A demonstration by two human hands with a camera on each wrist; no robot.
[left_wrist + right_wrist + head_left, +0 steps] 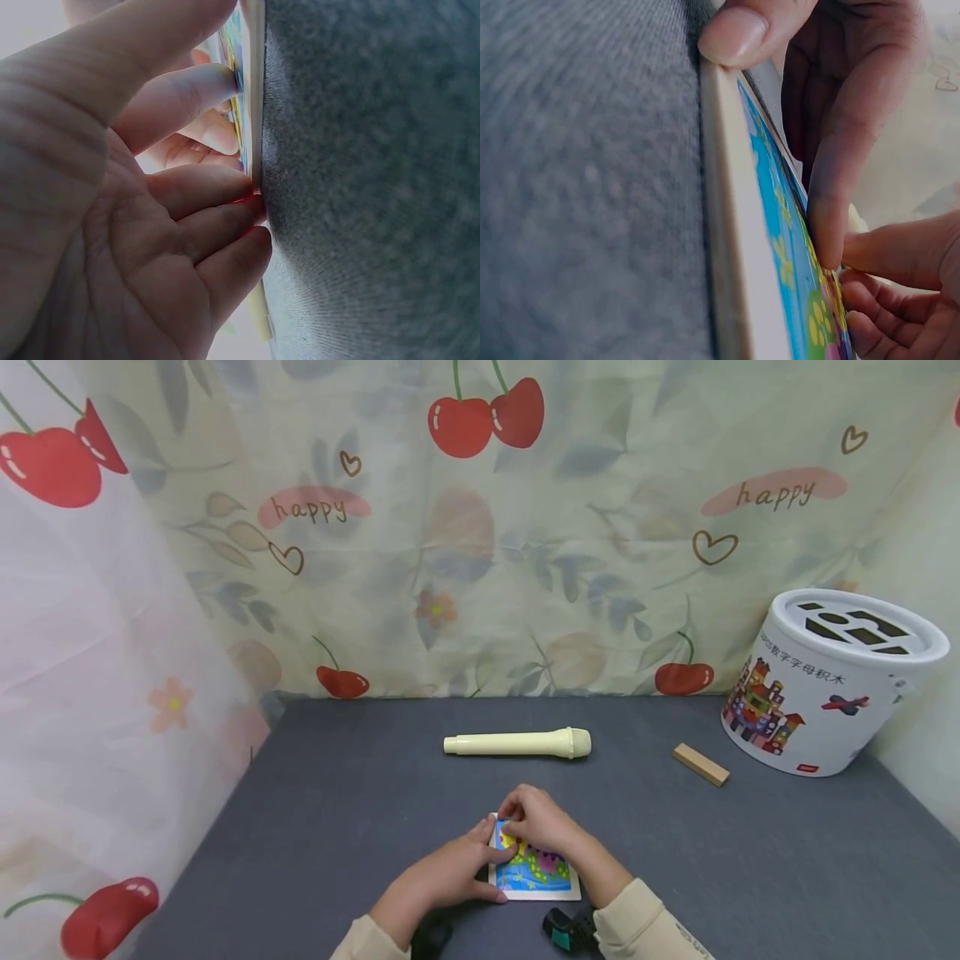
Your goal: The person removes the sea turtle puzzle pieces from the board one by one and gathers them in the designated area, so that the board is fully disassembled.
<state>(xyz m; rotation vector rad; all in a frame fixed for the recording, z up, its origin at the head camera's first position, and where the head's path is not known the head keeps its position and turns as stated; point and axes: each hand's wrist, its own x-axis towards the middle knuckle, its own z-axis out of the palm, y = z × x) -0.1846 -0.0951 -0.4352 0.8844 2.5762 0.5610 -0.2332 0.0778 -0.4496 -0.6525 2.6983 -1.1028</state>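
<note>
A small flat puzzle board [536,870] with a bright blue, yellow and green picture is seen lying face up on a dark grey table [315,810], near the viewer and about the middle. Its long axis runs from near to far. Both hands are laid on it: the left hand [442,872] comes in from the near left, the right hand [543,822] from the near right, reaching over to the far left corner. The board lies directly under the fingers of both hands, neither being clearly nearer. In the left wrist view, the left fingers [195,97] are seen only slightly bent, their tips pressed against the board's left edge and picture face. In the right wrist view, the right fingers [840,150] are bent down onto the picture with the thumb tip set at the board's edge; whether a loose piece is pinched cannot be told. Farther off lie a cream tube [517,743], a wooden block [701,764] and, far right, a white bucket [825,685]
</note>
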